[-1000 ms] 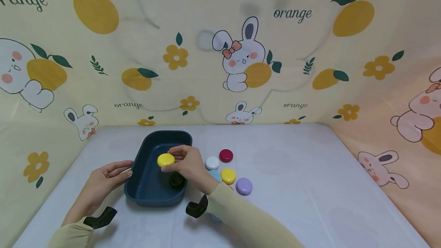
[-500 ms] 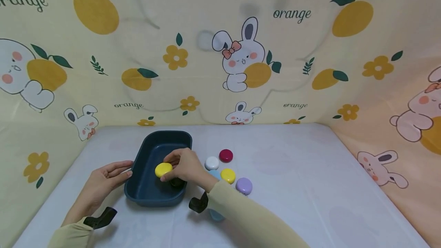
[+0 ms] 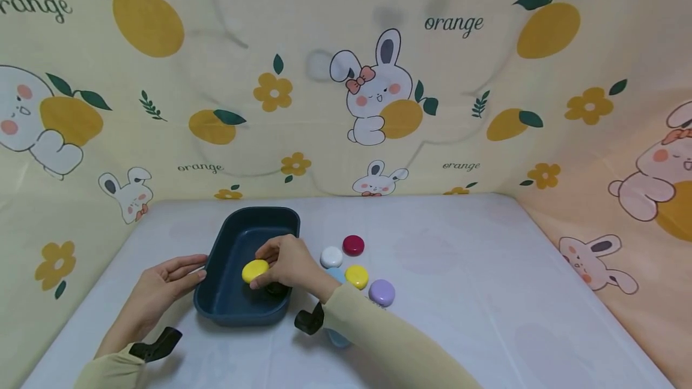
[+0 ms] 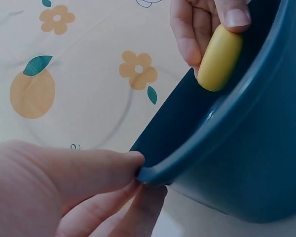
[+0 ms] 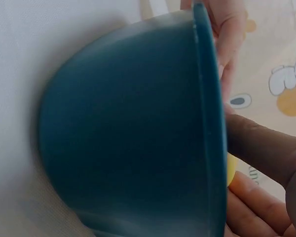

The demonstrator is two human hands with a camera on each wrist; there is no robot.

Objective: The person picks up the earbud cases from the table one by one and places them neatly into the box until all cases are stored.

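Note:
A dark blue rectangular tub (image 3: 243, 318) with rounded corners stands at the left of the table. My left hand (image 3: 154, 293) pinches its left rim, with the thumb (image 4: 108, 165) above and fingers beneath in the left wrist view. Held over the tub's inside, a glossy yellow round disc (image 3: 254, 271) sits between the thumb and fingers of my right hand (image 3: 294, 266). From the left wrist view the yellow disc (image 4: 220, 59) is tilted on edge. A dark disc (image 3: 277, 289) lies in the tub, partly hidden under my right hand.
Right of the tub lie a red disc (image 3: 354, 245), a white disc (image 3: 331, 256), another yellow disc (image 3: 357, 277) and a purple disc (image 3: 382, 292). Light blue discs (image 3: 339, 339) are partly covered by my right sleeve (image 3: 389, 335). A printed cloth (image 3: 324, 17) hangs behind.
My right hand has lowered the yellow disc into the tub's opening, slightly left and nearer to me. The left hand stays at the rim.

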